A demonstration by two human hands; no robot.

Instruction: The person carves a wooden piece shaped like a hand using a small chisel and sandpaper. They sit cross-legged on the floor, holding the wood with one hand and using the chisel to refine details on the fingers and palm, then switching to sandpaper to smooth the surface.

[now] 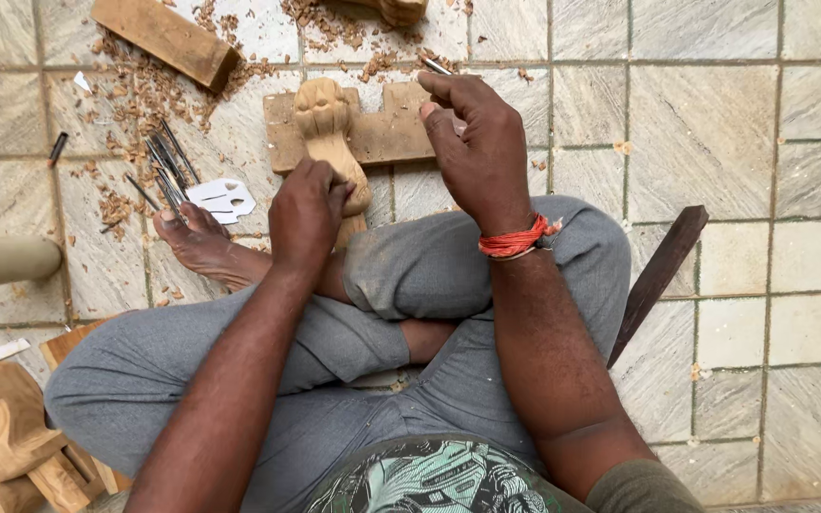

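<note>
Tiled floor (715,123) carries a flat board (382,133) by its far edge; the left hand (308,211) clamps the carving (333,142) steady there, while the right hand (477,142) pinches a chisel (436,66), ready.

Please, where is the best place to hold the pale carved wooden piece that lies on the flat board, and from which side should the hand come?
Probably the narrow lower stem of the pale carved wooden piece, taken from the near side. Its wide rounded head points away and rests on the flat wooden board, while the slim end points toward the knees. The left hand already wraps it there.
</note>
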